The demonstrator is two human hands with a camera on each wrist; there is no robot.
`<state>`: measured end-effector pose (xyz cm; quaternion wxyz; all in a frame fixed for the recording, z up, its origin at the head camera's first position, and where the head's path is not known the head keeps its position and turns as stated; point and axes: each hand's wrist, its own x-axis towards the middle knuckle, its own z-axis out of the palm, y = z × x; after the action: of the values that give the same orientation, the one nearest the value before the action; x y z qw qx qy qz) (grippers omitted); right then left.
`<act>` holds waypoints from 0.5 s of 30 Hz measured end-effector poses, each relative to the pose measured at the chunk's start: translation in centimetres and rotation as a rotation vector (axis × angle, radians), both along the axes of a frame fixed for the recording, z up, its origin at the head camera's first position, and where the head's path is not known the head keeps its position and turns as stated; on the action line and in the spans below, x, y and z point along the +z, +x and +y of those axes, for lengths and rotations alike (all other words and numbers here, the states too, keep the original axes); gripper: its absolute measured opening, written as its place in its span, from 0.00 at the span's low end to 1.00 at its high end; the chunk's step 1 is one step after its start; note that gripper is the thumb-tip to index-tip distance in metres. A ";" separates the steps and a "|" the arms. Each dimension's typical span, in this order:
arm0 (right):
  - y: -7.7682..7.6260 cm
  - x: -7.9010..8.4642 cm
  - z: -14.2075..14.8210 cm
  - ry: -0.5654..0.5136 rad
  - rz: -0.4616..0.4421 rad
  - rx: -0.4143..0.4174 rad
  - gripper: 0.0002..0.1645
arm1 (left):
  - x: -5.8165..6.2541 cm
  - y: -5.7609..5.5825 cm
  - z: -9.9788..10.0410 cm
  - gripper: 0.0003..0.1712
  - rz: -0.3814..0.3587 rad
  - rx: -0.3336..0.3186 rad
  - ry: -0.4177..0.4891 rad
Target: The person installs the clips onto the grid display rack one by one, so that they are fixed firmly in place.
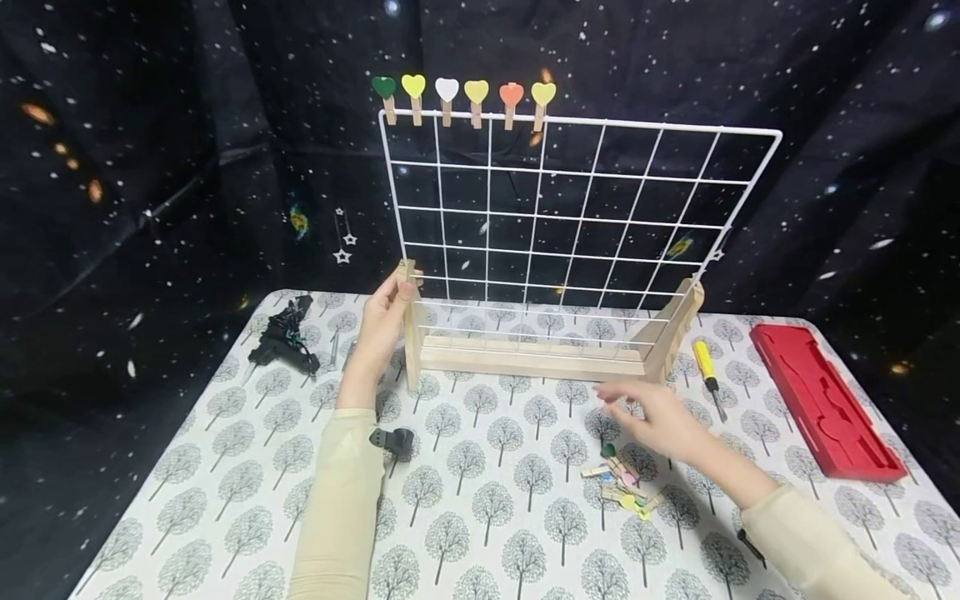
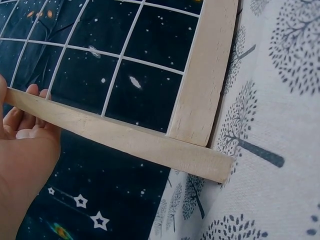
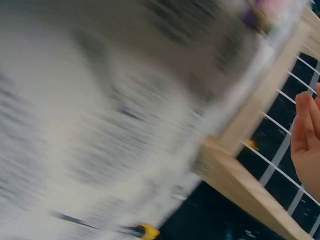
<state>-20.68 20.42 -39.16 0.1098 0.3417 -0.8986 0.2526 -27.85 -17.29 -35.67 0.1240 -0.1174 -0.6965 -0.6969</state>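
A white wire grid [image 1: 591, 174] stands in a wooden base [image 1: 525, 360] with an upright at each side. My left hand [image 1: 382, 321] grips the left wooden upright [image 1: 412, 342]; the left wrist view shows the thumb on one side and curled fingers behind. Several heart-topped clothespins [image 1: 447, 90], in green, yellow, white and orange, sit along the grid's top wire at the left. My right hand [image 1: 660, 421] is in the air in front of the base's right end, blurred, with loosely extended fingers and nothing seen in them. Below it lies a pile of small clothespins [image 1: 628, 502].
Right of the base lies a yellow-handled screwdriver [image 1: 705, 362], with a red molded tray [image 1: 828, 408] beyond it. A black crumpled item [image 1: 287, 337] lies at the back left. The cloth on the table [image 1: 465, 567] has a tree print; a dark starry curtain [image 1: 187, 208] hangs behind.
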 end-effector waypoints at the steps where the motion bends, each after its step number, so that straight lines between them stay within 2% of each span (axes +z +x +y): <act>1: 0.4 -0.8 0.3 0.014 -0.036 -0.012 0.17 | 0.0 0.0 0.0 0.26 -0.001 0.001 -0.005; 3: 1.1 -2.0 0.8 0.060 -0.097 -0.025 0.17 | 0.1 0.0 -0.1 0.26 0.003 -0.001 -0.005; 6: 1.8 -2.9 1.1 0.125 -0.142 -0.009 0.16 | 0.0 -0.1 -0.2 0.25 0.004 -0.005 0.000; 15: 2.2 -2.8 1.6 0.197 -0.140 0.094 0.15 | 0.0 -0.1 -0.1 0.26 -0.007 -0.008 0.002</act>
<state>-18.49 22.01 -42.01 0.0005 0.3743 -0.9074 0.1911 -27.98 -17.36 -35.70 0.1187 -0.1175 -0.6957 -0.6987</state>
